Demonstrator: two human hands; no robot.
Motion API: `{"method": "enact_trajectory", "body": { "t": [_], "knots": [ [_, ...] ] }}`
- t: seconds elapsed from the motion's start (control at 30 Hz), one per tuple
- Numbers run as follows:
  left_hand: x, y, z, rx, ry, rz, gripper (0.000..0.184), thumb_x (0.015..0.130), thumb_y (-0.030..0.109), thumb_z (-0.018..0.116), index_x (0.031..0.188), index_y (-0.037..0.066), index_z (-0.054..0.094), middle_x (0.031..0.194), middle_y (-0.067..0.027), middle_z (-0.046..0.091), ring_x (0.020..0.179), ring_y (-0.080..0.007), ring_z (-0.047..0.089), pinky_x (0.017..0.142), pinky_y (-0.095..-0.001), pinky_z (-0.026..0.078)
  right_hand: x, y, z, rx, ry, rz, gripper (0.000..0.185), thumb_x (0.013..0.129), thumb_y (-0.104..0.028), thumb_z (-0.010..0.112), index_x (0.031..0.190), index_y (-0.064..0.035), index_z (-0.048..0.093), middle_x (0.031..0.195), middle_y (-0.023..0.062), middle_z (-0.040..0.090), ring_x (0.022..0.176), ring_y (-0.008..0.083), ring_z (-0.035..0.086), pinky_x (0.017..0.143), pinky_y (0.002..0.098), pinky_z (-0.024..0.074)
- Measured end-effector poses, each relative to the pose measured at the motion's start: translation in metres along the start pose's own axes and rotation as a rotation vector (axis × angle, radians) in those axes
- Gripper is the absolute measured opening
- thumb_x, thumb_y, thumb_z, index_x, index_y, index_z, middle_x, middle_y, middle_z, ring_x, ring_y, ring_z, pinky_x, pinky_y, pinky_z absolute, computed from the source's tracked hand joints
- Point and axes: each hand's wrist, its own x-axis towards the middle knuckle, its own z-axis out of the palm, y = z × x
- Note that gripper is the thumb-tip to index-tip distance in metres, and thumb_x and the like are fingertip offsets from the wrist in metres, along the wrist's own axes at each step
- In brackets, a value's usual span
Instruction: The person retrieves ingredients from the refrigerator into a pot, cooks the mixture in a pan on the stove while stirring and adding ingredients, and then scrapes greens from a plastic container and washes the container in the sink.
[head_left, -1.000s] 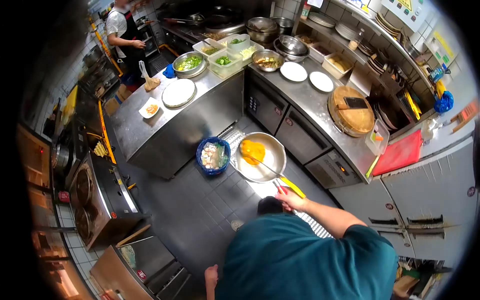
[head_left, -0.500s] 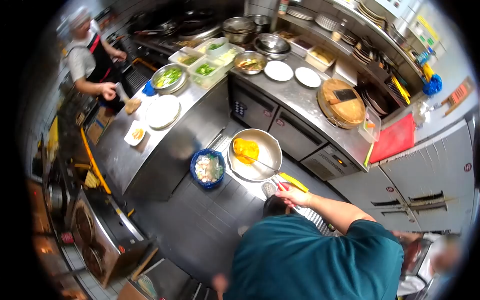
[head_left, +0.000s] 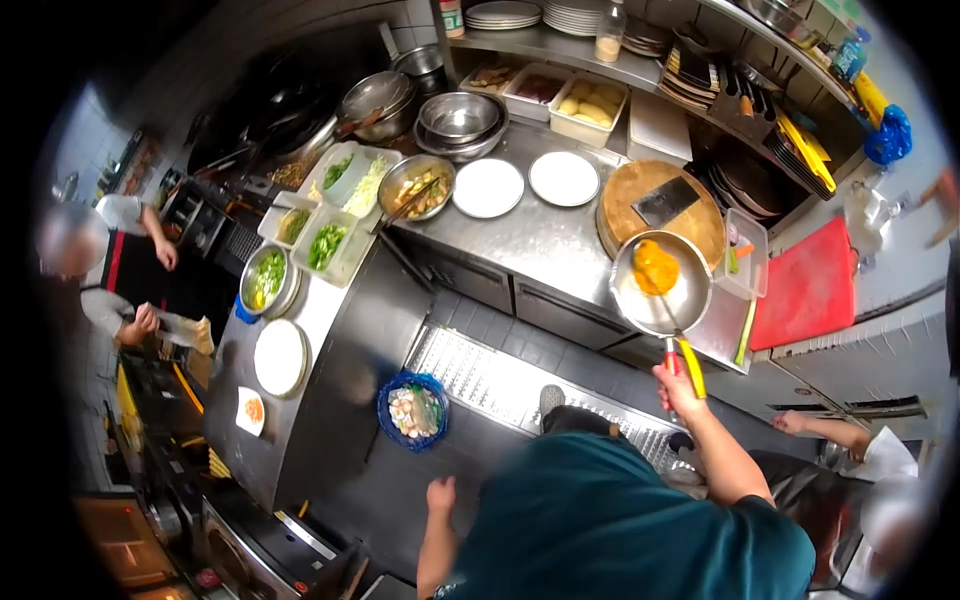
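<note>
My right hand (head_left: pixel 680 390) is closed round the red handle of a light metal pan (head_left: pixel 626 312), held up by the counter's front edge. A soft yellow-orange mass (head_left: pixel 655 267) lies in the pan. A utensil with a yellow handle (head_left: pixel 692 368) reaches into the pan, its grip right beside my fingers; whether they also hold it I cannot tell. Behind the pan, a round wooden chopping board (head_left: pixel 625 200) carries a broad cleaver (head_left: pixel 667 202). My left hand (head_left: pixel 440 494) hangs low over the floor, fingers curled, with nothing visible in it.
Two white plates (head_left: pixel 488 188) and a bowl of cooked food (head_left: pixel 417 187) stand on the counter. A red board (head_left: pixel 805 285) lies at right. A blue-lined bin (head_left: pixel 413 411) stands on the floor. One co-worker (head_left: pixel 130 260) is at left; another's arm (head_left: pixel 835 430) reaches in at right.
The pan has moved right and up beside the chopping board, with my right hand on its handle. My left hand shows more fully. The view has shifted, and the right-hand co-worker's arm now reaches out.
</note>
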Motion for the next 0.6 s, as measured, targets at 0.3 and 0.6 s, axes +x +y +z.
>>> {"method": "enact_trajectory", "body": {
  "t": [0.3,0.6],
  "knots": [
    [0.156,0.477,0.02,-0.559,-0.368,0.458,0.03,0.096,0.022,0.067,0.112,-0.004,0.066,0.086,-0.0066,0.069,0.074,-0.0146,0.068,0.066,-0.0263,0.056,0.062,-0.061,-0.047,0.191,0.201,-0.005,0.02,0.096,-0.02,0.064,0.094,-0.0128,0.046,0.061,-0.0018,0.044,0.04,0.0094,0.041,0.034,0.0253,0.0342],
    [0.253,0.73,0.08,-1.083,-0.549,0.13,0.041,0.099,0.027,0.063,0.123,-0.004,0.05,0.112,-0.0177,0.062,0.094,-0.0276,0.068,0.08,-0.0379,0.062,0.098,-0.07,-0.013,0.33,0.304,0.045,0.018,0.096,-0.021,0.064,0.097,-0.0103,0.048,0.058,0.0013,0.046,0.04,0.0118,0.043,0.036,0.0268,0.0364]
  ]
}}
